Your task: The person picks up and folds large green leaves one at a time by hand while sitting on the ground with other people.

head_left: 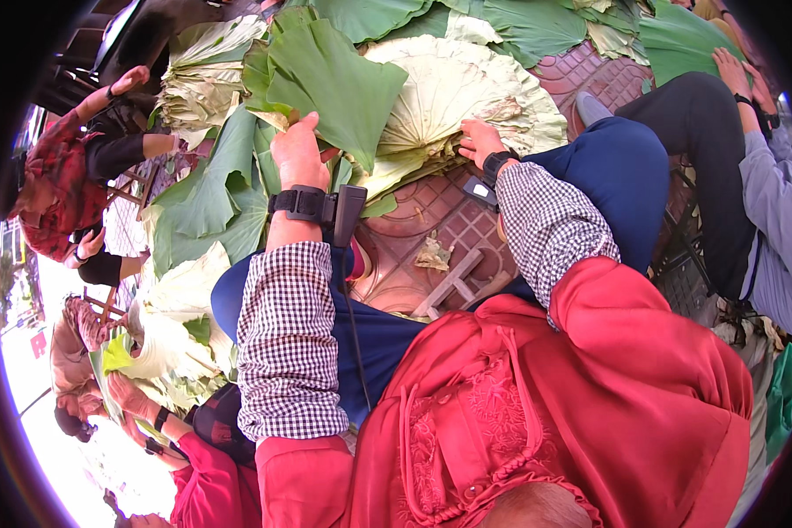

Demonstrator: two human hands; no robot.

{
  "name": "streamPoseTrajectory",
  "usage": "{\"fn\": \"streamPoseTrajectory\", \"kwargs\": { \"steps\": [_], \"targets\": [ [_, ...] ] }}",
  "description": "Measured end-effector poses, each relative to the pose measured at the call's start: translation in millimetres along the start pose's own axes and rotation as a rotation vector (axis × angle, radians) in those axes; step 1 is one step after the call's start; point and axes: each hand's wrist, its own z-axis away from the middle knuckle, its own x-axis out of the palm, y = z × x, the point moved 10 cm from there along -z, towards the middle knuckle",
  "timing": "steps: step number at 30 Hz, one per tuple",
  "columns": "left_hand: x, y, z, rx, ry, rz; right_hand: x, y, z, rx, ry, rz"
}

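My left hand (299,157) is closed on the edge of a large green lotus leaf (334,84), which is raised and folds over the left side of a pale leaf stack. That broad stack of pale, yellowish lotus leaves (471,84) lies on the ground before me. At its near right edge, my right hand (481,143) has its fingers curled round the rim; the fingertips are partly hidden. More green leaves (207,207) lie to the left, below my left wrist.
Red patterned paving (414,211) shows between my knees, with a dry leaf scrap (433,253) on it. Another pale leaf pile (204,84) is at the far left. Co-workers sit close on both sides; one at right has hands on a green leaf (682,44).
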Motion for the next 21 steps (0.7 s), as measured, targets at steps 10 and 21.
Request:
{"fn": "streamPoseTrajectory", "kwargs": {
  "steps": [10, 21],
  "targets": [
    [-6, -1, 1, -0.019, 0.024, 0.028, 7, -25, -5, -0.191, 0.092, -0.034],
    [9, -11, -4, -0.034, -0.124, -0.135, 197, -89, 196, -1.474, -0.371, 0.876]
  ]
}}
